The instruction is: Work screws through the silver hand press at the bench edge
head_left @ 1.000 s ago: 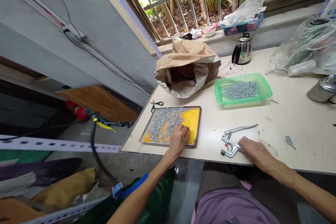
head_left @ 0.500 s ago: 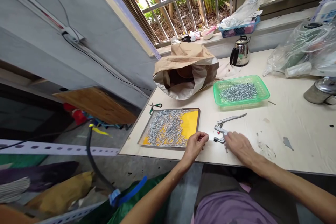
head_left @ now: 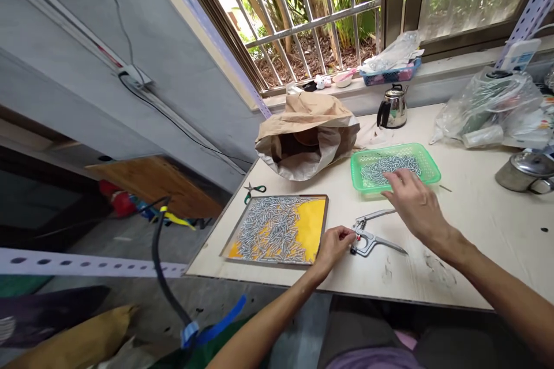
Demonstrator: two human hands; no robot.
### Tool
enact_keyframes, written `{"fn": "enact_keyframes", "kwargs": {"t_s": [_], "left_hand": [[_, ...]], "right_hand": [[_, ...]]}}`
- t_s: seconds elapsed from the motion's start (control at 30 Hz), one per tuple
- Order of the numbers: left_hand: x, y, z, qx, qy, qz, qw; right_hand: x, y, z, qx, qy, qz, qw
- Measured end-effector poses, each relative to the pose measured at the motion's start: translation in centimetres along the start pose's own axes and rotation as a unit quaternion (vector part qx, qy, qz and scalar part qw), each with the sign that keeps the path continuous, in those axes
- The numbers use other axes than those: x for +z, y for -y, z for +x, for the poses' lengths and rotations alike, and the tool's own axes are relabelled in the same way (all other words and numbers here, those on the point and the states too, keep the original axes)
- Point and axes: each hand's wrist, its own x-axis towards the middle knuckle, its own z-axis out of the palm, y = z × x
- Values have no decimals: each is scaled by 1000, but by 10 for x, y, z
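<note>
In the head view, the hand pliers [head_left: 367, 244] lie open on the table [head_left: 489, 213]. The left hand [head_left: 334, 249] comes in low from their left, palm down, thumb and fingertips pinched together at their head; whether a small piece is between them, I cannot tell. The right hand [head_left: 418, 204] is raised beyond their handles, fingers loosely spread over the near rim of the green basket [head_left: 355, 183]. The tray [head_left: 312, 220] of metal pins [head_left: 264, 225] sits left of the pliers.

Compared with half a second ago, the right hand has left the pliers' handle and the left hand has moved closer to their head.
</note>
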Motion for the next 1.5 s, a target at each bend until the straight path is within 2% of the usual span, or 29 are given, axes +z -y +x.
{"fn": "enact_keyframes", "kwargs": {"t_s": [0.07, 0.13, 0.2, 0.33, 0.5, 0.6, 0.73, 0.9, 1.07, 1.27, 1.37, 1.5], "left_hand": [[1, 0, 0, -10, 11, 11, 1000], [2, -1, -1, -17, 20, 17, 1000], [2, -1, -2, -25, 29, 16, 999], [3, -1, -4, -53, 49, 12, 997], [5, -4, -10, -95, 71, 13, 993], [4, -8, -19, -107, 91, 16, 990], [1, -14, -29, -99, 144, 37, 984], [2, -15, -33, -111, 199, 58, 972], [5, -9, -40, -130, 196, 69, 969], [9, -4, -56, -161, 185, 59, 968], [10, -5, -61, -160, 187, 58, 967], [10, -6, -64, -165, 180, 51, 968]], "right_hand": [[-1, -1, -5, 7, 78, 20, 997], [10, 3, -25, -9, 196, 53, 979], [25, 10, -49, -8, 278, 60, 959], [41, 20, -73, 34, 345, 30, 937], [38, 17, -73, 34, 350, -2, 936], [40, 12, -82, 21, 339, 10, 940], [45, 8, -100, 3, 304, 35, 952], [42, 8, -110, -9, 299, 57, 953], [37, 5, -118, -22, 289, 106, 951], [48, -24, -109, -76, 229, 131, 962], [56, -38, -99, -100, 255, 108, 956], [64, -43, -91, -118, 270, 105, 950]]}}
